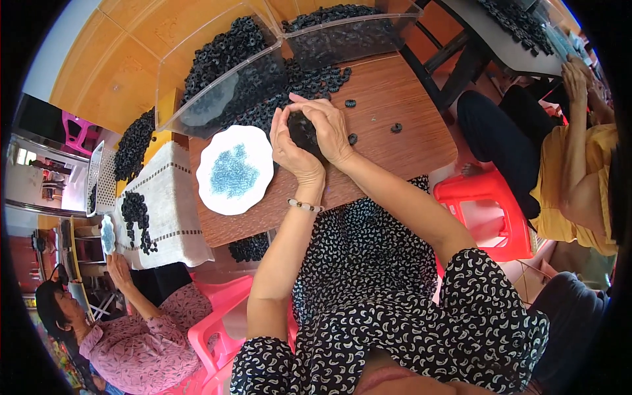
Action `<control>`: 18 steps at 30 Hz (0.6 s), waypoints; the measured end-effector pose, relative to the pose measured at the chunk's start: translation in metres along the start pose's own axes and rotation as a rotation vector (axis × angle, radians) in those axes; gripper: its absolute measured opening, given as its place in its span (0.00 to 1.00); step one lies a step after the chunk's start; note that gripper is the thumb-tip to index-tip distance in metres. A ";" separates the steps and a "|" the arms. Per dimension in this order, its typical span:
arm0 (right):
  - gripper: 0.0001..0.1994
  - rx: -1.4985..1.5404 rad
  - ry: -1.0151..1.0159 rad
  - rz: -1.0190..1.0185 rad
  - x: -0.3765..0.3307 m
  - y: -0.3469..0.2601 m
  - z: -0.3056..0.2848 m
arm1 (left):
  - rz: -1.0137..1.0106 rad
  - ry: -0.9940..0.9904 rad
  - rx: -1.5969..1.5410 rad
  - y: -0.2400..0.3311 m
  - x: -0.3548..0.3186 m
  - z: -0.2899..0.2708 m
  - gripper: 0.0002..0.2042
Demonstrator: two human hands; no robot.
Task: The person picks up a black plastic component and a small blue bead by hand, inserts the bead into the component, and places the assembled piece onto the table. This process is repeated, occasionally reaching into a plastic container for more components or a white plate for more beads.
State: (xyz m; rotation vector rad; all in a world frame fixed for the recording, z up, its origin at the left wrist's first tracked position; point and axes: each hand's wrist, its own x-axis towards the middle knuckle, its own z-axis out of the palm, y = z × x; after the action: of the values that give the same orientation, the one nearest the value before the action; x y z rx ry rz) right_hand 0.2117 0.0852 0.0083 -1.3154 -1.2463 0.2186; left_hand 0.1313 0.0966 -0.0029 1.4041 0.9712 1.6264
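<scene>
My left hand [295, 155] and my right hand [329, 128] are cupped together over the brown wooden table [388, 85], fingertips meeting at the far side. Between the palms lies a dark cluster of small black ring-shaped parts [303, 133]; single pieces there are hard to make out. Just left of my hands stands a white scalloped plate [205, 155] with tiny blue-grey beads [234, 172] spread in its middle. A loose pile of black parts [316, 82] lies beyond my fingers. A few single black parts [396, 128] lie to the right.
Clear plastic bins [220, 85] full of black parts stand along the table's far side. At left, a person in pink [141, 342] reaches to a small plate beside a cloth-covered surface [168, 217]. A person in yellow [579, 191] and a red stool [484, 217] are at right.
</scene>
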 end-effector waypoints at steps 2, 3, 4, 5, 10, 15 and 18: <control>0.21 0.060 0.012 -0.011 0.001 -0.001 0.000 | -0.004 0.019 -0.063 -0.004 0.000 -0.003 0.26; 0.23 0.124 -0.011 0.010 0.001 -0.001 -0.003 | -0.003 0.022 -0.063 -0.006 -0.001 -0.005 0.26; 0.23 0.124 -0.011 0.008 0.002 -0.001 -0.004 | -0.005 0.030 -0.113 -0.004 0.000 -0.006 0.27; 0.24 0.194 -0.006 0.015 0.003 -0.001 -0.004 | -0.006 0.038 -0.162 -0.003 0.000 -0.006 0.27; 0.28 0.536 -0.062 0.087 0.006 0.003 -0.007 | -0.049 0.040 -0.264 0.000 0.001 -0.014 0.27; 0.30 0.615 -0.096 0.101 0.007 0.002 -0.004 | -0.032 -0.020 -0.258 -0.001 -0.001 -0.023 0.28; 0.30 0.589 -0.079 0.085 0.009 0.006 -0.004 | 0.028 -0.058 -0.193 0.000 -0.001 -0.025 0.28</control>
State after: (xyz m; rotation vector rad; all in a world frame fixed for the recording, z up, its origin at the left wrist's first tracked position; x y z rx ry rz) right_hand 0.2215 0.0907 0.0094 -0.8516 -1.0772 0.6509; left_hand 0.1062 0.0937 -0.0057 1.3312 0.7433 1.6437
